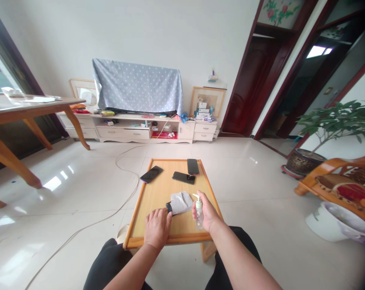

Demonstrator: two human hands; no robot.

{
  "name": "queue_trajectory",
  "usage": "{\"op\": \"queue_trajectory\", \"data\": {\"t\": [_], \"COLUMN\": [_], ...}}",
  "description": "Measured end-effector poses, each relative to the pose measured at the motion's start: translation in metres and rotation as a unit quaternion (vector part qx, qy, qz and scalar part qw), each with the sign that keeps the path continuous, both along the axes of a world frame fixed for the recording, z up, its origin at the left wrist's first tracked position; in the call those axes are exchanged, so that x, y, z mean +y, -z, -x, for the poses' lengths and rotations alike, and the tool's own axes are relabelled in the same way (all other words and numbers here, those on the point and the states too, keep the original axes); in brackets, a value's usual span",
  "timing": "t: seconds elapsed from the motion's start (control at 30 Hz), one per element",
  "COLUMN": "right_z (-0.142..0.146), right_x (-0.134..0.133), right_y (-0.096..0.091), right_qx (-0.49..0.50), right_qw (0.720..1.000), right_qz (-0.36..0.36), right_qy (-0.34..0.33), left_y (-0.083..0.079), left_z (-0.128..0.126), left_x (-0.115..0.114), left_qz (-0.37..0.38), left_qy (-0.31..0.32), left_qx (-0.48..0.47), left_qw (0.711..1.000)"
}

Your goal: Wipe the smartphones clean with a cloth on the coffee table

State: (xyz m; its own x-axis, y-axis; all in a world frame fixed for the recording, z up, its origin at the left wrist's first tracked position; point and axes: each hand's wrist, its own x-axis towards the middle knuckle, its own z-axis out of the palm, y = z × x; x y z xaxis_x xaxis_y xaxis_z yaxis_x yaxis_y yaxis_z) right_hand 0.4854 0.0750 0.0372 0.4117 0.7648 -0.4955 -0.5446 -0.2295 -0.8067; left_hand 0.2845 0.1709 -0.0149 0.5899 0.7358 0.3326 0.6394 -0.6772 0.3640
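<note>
Right against the left fingers (165, 217), a phone (169, 207)

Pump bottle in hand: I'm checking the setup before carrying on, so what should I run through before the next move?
1. Pump bottle gripped in right hand: ok.
2. Pump nozzle pointing toward grey cloth: ok.
3. Cloth lying over part of the phone: ok.
4. Left hand resting on low wooden table, touching that phone: cannot tell.
5. Liquid level in bottle: cannot tell.
6. Other phones apart from cloth: ok.
</note>
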Motion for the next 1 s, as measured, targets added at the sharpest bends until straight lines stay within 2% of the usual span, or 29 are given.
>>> {"op": "queue_trajectory", "data": {"t": [0.2,0.37,0.6,1.0], "right_z": [0.011,0.017,0.015,0.013], "right_x": [0.003,0.002,0.003,0.007], "right_y": [0.006,0.011,0.010,0.009], "right_qx": [-0.061,-0.081,-0.126,-0.138], "right_qw": [0.997,0.996,0.991,0.988], "right_qz": [0.040,0.037,0.041,0.043], "right_qy": [0.019,0.023,0.034,0.054], "left_y": [0.001,0.002,0.001,0.000], "left_z": [0.001,0.001,0.001,0.002], "left_x": [0.001,0.001,-0.001,-0.001], "left_qz": [-0.005,-0.008,-0.013,-0.018], "left_qy": [-0.001,-0.002,-0.003,-0.003], "left_qx": [-0.010,-0.012,-0.017,-0.016], "left_qw": [1.000,1.000,1.000,1.000]}}
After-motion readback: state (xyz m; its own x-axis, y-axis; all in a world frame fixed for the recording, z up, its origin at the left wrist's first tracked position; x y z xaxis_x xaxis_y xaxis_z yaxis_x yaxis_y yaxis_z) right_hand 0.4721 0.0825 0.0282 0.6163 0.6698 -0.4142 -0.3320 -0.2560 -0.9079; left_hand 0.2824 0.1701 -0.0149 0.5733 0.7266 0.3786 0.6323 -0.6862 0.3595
